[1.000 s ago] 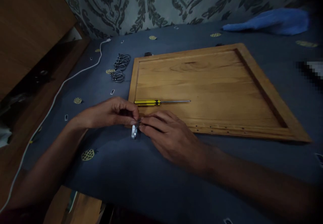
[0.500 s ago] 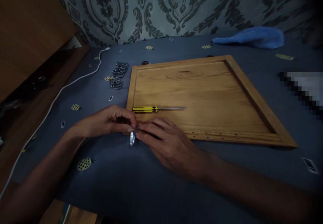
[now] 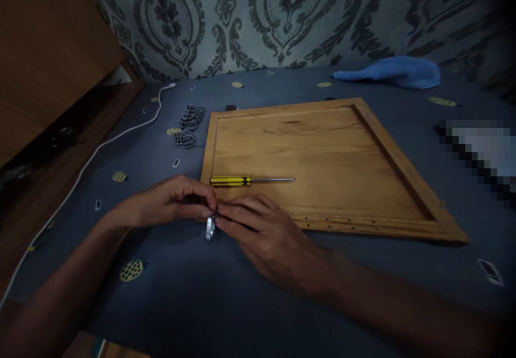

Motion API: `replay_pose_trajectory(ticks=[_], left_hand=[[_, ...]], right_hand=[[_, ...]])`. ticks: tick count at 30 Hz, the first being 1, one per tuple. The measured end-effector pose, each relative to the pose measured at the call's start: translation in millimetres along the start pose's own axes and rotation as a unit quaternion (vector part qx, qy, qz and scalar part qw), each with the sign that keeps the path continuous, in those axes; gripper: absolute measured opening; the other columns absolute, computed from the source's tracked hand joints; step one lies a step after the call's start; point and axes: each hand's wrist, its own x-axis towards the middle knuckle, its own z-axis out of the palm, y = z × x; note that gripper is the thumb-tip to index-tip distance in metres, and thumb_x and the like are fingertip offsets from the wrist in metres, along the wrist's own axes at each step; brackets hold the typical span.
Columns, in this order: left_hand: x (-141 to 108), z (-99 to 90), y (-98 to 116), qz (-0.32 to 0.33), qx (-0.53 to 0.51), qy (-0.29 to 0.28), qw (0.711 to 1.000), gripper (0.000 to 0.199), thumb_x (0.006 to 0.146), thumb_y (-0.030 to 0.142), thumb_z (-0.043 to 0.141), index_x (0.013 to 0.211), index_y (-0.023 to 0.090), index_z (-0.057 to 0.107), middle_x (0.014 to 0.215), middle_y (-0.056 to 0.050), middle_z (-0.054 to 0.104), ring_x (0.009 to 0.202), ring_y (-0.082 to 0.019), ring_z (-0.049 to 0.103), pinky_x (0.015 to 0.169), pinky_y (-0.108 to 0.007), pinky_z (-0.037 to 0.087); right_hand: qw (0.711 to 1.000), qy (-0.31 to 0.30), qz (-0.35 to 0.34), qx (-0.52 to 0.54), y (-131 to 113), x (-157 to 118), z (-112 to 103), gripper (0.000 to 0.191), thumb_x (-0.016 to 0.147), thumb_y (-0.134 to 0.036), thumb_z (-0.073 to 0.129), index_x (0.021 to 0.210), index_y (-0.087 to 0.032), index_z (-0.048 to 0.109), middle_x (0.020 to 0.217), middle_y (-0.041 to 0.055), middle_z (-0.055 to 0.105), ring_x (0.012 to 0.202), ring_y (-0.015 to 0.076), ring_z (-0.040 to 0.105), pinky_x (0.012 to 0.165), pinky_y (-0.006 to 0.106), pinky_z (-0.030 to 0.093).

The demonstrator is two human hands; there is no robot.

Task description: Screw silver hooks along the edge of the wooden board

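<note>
The dark blue fabric covering [image 3: 173,293], printed with yellow pineapples, extends across the near side of the work surface. The bright silver metal loop [image 3: 210,229] is located beside the near left corner of the panel, below the meeting fingertips. The left hand [image 3: 173,202] enters from the left; its thumb and index finger are pinched together on the upper end of the metal loop. The right hand [image 3: 268,234] enters from the right, with its fingers extended to the same end; its thumb is hidden, so its grasp cannot be determined.

The framed rectangular panel of light brown wood [image 3: 306,148] lies flat beyond the hands. A row of small dark holes [image 3: 350,220] runs along its near edge. The screwdriver with yellow and black handle [image 3: 229,181] rests on the panel's near left area, handle left, metal shaft right.

Left of the panel, a cluster of grey metal loops [image 3: 189,127] lies on the covering. Farther left runs a white cable [image 3: 124,130]. A crumpled blue cloth [image 3: 397,72] lies at the far right.
</note>
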Motion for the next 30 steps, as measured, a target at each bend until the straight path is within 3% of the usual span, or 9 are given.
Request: replay_pose_trajectory(ticks=[13, 16, 19, 24, 27, 30], left_hand=[[-4.3, -3.3, 3.6, 0.005, 0.014, 0.004, 1.0, 0.02, 0.098, 0.03, 0.059, 0.104, 0.016, 0.072, 0.096, -0.006, 0.073, 0.085, -0.015, 0.064, 0.075, -0.023, 0.052], [-6.2, -5.1, 6.4, 0.013, 0.042, 0.051, 0.998, 0.02, 0.098, 0.032, 0.06, 0.1, 0.016, 0.072, 0.083, -0.002, 0.069, 0.074, -0.012, 0.06, 0.066, -0.021, 0.048], [-7.4, -5.0, 7.9, 0.036, 0.078, 0.147, 0.985, 0.024, 0.097, 0.037, 0.061, 0.09, 0.016, 0.071, 0.07, 0.001, 0.061, 0.063, -0.011, 0.052, 0.057, -0.021, 0.042], [-2.4, -0.2, 5.4, 0.066, 0.189, 0.278, 0.939, 0.023, 0.097, 0.038, 0.062, 0.092, 0.018, 0.07, 0.078, -0.001, 0.065, 0.071, -0.013, 0.055, 0.064, -0.024, 0.042], [6.2, 3.1, -0.1, 0.087, 0.247, 0.291, 0.92, 0.022, 0.098, 0.038, 0.062, 0.095, 0.017, 0.07, 0.087, -0.003, 0.066, 0.081, -0.017, 0.058, 0.073, -0.028, 0.044], [15.9, 4.7, -6.5, 0.095, 0.313, 0.257, 0.909, 0.024, 0.099, 0.038, 0.061, 0.102, 0.017, 0.07, 0.093, -0.006, 0.067, 0.09, -0.02, 0.056, 0.083, -0.032, 0.044]], right_hand=[[1.0, 0.012, -0.006, 0.002, 0.9, -0.3, 2.0, 0.028, 0.104, -0.011, 0.047, 0.112, -0.01, 0.073, 0.112, 0.0117, 0.078, 0.104, 0.0235, 0.069, 0.09, 0.041, 0.059], [1.0, 0.003, -0.004, 0.003, 1.3, -1.2, 1.3, 0.027, 0.103, -0.01, 0.048, 0.114, -0.01, 0.073, 0.115, 0.0116, 0.078, 0.107, 0.0231, 0.068, 0.093, 0.041, 0.059], [1.0, -0.003, 0.0, 0.01, 1.0, -1.8, 0.2, 0.027, 0.103, -0.01, 0.049, 0.116, -0.011, 0.073, 0.117, 0.0116, 0.077, 0.108, 0.023, 0.068, 0.095, 0.042, 0.059], [1.0, -0.009, 0.007, 0.02, -1.4, -0.1, -1.5, 0.025, 0.101, -0.008, 0.052, 0.116, -0.01, 0.072, 0.116, 0.0121, 0.077, 0.11, 0.0228, 0.067, 0.097, 0.042, 0.059], [1.0, -0.008, 0.004, 0.024, -1.5, 0.0, -0.8, 0.025, 0.099, -0.007, 0.054, 0.116, -0.007, 0.072, 0.116, 0.0141, 0.077, 0.11, 0.0243, 0.067, 0.097, 0.043, 0.059], [1.0, -0.014, 0.0, 0.022, -0.4, -0.7, 0.4, 0.027, 0.097, -0.006, 0.056, 0.119, -0.008, 0.072, 0.117, 0.0143, 0.076, 0.111, 0.0253, 0.067, 0.096, 0.045, 0.059]])
